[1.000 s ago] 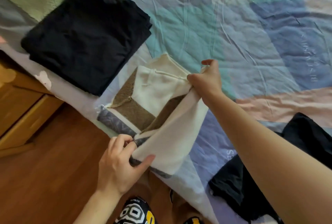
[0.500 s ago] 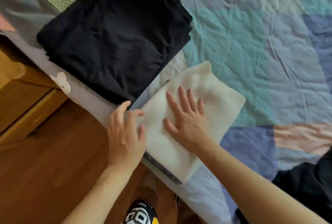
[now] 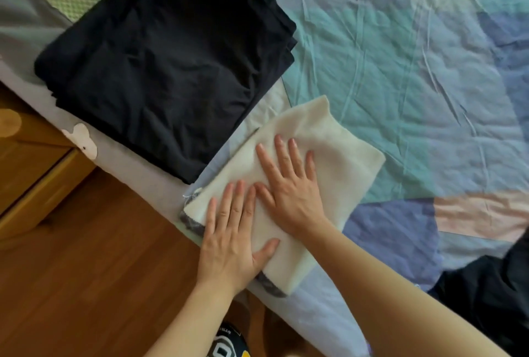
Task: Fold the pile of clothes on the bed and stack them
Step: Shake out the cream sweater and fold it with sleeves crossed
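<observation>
Cream knit, folded into a thick rectangle, lies at the near edge of the bed (image 3: 429, 70), a little below the centre of the frame. This cream garment (image 3: 337, 150) has a grey trim showing along its lower-left edge, where it slightly overhangs the mattress side. Both hands lie flat on it with the fingers spread and nothing gripped: the left hand (image 3: 232, 239) presses the lower-left part, its thumb out to the right, and the right hand (image 3: 289, 182) presses just above and to the right, the two nearly touching.

The step in hand looks like smoothing the fold flat. To do it well, I judge the palms should sweep outward from the middle toward the free edges, keeping even pressure so the layers do not skew, and the overhanging corner should be drawn back onto the bed first.

The garment's long axis runs on a diagonal, from the lower left of the frame toward the upper right, roughly along the line of the forearms; its far short end points to the upper right.

Just beside it, upper left, sits the black folded stack (image 3: 166, 64), apart from it by a narrow strip of sheet. A dark unfolded garment (image 3: 492, 293) waits at the lower right.
</observation>
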